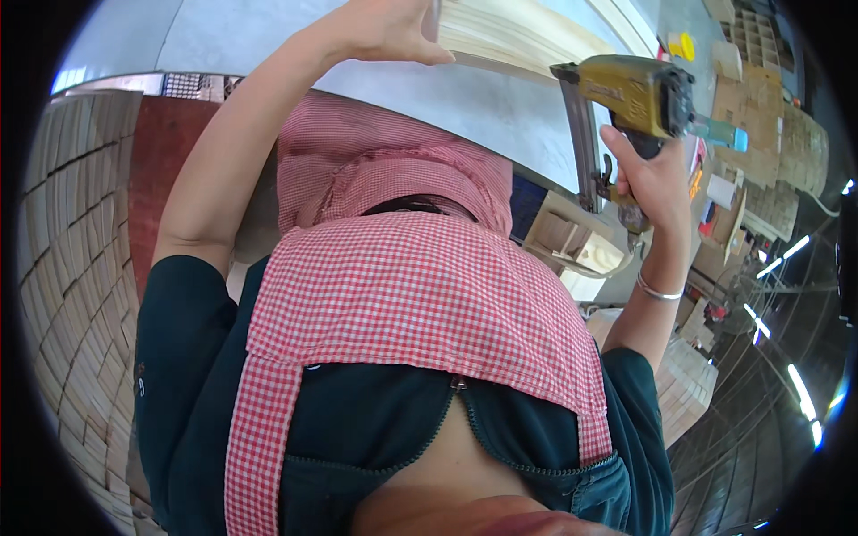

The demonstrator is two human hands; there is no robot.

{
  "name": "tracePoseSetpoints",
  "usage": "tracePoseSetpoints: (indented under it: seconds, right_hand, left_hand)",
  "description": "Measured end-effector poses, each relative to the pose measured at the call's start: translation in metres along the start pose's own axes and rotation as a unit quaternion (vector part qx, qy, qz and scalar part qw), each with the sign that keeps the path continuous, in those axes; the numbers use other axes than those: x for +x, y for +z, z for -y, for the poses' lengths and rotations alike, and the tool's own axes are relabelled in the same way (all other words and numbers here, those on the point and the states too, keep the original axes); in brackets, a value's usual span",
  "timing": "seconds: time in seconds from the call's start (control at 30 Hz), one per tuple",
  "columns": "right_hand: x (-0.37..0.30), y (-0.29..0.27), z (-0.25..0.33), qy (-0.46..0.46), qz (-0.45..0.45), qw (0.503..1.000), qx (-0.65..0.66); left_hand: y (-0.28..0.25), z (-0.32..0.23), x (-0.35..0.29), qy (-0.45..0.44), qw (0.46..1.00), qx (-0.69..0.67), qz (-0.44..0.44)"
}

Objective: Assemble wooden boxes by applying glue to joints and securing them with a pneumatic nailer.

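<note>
In my right hand (652, 174) is a yellow and black air nail gun (630, 85), my fingers wrapped round its handle. Its nose touches or nearly touches the near right part of a pale wooden board (527, 31) on the light table (420, 85). At the board's left end is my left hand (393, 31), its thumb stretched along the near edge. The upper picture edge cuts off part of that hand, so its other fingers show only partly.
Stacked wood pieces (76, 241) rise at the far left beside a reddish-brown panel (170, 170). A wooden box (567, 237) sits below the table edge on the right. Cartons (755, 116) and a yellow round item (681, 46) lie farther right.
</note>
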State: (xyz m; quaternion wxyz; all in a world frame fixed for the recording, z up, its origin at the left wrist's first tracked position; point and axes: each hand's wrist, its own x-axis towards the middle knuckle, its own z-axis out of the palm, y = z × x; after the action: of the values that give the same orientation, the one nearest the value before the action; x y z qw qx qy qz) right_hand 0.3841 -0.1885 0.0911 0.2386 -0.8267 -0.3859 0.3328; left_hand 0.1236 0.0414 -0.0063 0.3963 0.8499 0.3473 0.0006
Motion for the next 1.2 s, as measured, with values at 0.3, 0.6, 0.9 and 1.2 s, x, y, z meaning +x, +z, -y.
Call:
tracePoseSetpoints:
  seconds: [0.3,0.6,0.9,1.2]
  right_hand:
    - [-0.027,0.031,0.03,-0.034,0.025,0.998,0.045]
    - [-0.026,0.043,0.043,-0.03,0.041,0.998,0.039]
    - [-0.024,0.04,0.039,-0.039,0.056,0.997,0.036]
    - [-0.016,0.035,0.04,-0.063,0.06,0.996,-0.005]
  left_hand:
    - [0.017,0.018,-0.003,0.123,0.983,-0.108,-0.087]
    - [0.015,-0.001,-0.008,0.111,0.987,-0.09,-0.077]
    - [0.01,-0.022,-0.018,0.09,0.991,-0.083,-0.061]
    - [0.015,-0.019,-0.012,0.096,0.99,-0.065,-0.081]
